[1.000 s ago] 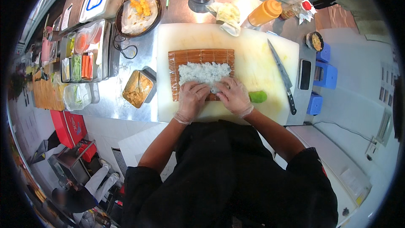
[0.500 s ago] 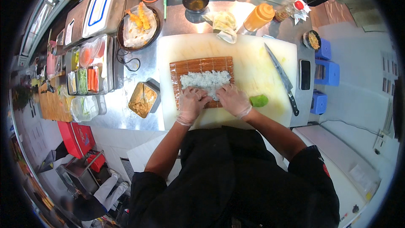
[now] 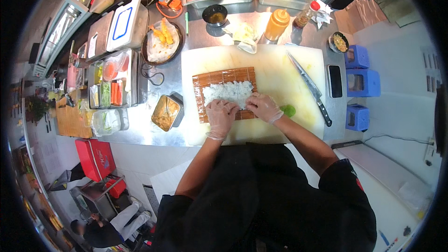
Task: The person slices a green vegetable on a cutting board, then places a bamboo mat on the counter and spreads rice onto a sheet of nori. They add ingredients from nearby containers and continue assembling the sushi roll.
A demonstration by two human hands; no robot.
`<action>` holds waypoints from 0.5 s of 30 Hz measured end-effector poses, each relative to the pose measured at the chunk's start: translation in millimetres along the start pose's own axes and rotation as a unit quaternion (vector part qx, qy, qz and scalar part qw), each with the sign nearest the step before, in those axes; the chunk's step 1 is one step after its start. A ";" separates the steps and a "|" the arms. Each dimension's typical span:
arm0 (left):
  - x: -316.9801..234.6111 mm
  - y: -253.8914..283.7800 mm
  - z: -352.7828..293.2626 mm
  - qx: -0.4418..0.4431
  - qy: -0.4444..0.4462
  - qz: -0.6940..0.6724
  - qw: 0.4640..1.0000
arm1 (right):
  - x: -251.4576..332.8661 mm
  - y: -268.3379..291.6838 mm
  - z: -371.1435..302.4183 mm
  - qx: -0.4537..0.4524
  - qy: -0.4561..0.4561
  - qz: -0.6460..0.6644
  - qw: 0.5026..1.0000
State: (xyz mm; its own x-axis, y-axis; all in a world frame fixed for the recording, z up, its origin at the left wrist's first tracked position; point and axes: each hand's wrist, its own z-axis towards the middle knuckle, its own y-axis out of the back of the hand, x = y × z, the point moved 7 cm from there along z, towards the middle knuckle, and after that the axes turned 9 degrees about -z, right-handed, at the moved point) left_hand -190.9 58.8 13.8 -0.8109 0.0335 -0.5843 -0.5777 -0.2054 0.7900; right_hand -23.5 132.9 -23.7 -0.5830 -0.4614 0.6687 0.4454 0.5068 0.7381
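Note:
A slab of white rice (image 3: 228, 92) lies spread on a brown bamboo rolling mat (image 3: 199, 82), which rests on the white cutting board (image 3: 289, 112). Clear gloves cover both hands. My left hand (image 3: 221, 117) lays its extended fingers on the near left part of the rice. At the near right corner, my right hand (image 3: 264, 107) has its fingertips bunched together against the rice's edge; what they pinch, if anything, is hidden. Just beyond that hand sits a green piece of avocado (image 3: 289, 110), partly covered by the wrist.
A long knife (image 3: 308, 81) lies along the board's right side, by a phone (image 3: 334, 81). Fried prawns (image 3: 162, 33) on a lined plate, a tub of brown paste (image 3: 165, 113) and a tray of cut vegetables (image 3: 133, 86) stand left. An orange squeeze bottle (image 3: 277, 24) stands behind the board.
My right hand has shifted from the rice's near side to its right corner, and its fingers have drawn together. The hands are farther apart, and the rice looks wider. The view has shifted slightly.

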 end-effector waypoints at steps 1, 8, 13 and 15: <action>-2.4 3.9 -0.8 -0.001 -0.017 0.005 1.000 | 1.3 -1.7 1.1 0.001 -0.020 -0.006 1.000; 38.2 47.7 -6.4 -0.055 -0.068 -0.068 0.994 | 24.0 -10.7 -2.5 -0.014 -0.085 -0.108 0.990; 56.1 46.6 25.7 0.021 0.062 -0.093 0.993 | 37.7 -7.6 22.5 -0.021 -0.040 -0.178 0.983; 53.2 41.0 26.1 0.027 0.043 -0.039 0.998 | 32.5 -4.5 29.0 -0.005 -0.097 -0.112 0.989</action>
State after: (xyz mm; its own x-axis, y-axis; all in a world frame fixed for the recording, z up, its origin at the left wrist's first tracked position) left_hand -260.2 77.7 20.0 -0.7531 -0.0365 -0.6569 -0.6454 -0.1528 0.7484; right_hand -64.1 136.8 -7.9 -0.7866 -0.4124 0.4595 0.2965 0.4003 0.8671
